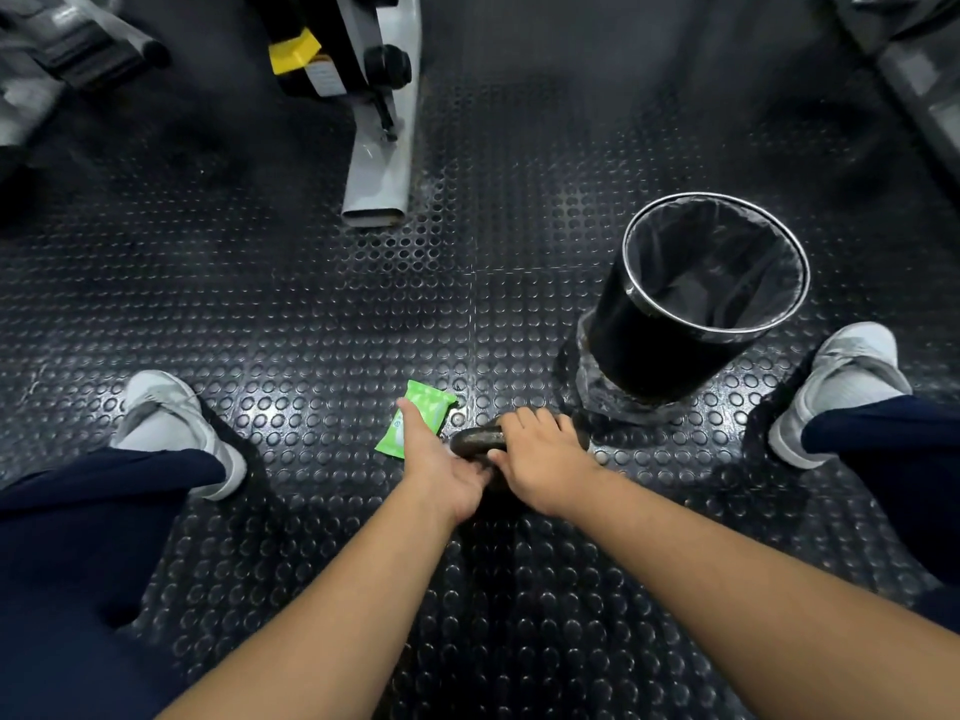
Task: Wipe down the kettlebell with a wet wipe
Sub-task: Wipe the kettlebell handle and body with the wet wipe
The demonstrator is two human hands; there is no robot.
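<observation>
A dark kettlebell (475,440) sits on the floor between my feet, mostly covered by my hands. My right hand (543,459) lies over its top, fingers curled round the handle. A green wet wipe pack (423,407) lies flat on the floor just left of the kettlebell. My left hand (441,467) reaches forward over the pack, with a straight finger resting on it. Its thumb side is against the kettlebell. The rest of its fingers are hidden below the hand. No loose wipe is in sight.
A black bin (670,350) with a liner and chrome rim stands right of the kettlebell. My shoes, left (166,423) and right (847,381), flank the spot on the studded rubber floor (291,324). A grey machine leg (379,168) stands ahead.
</observation>
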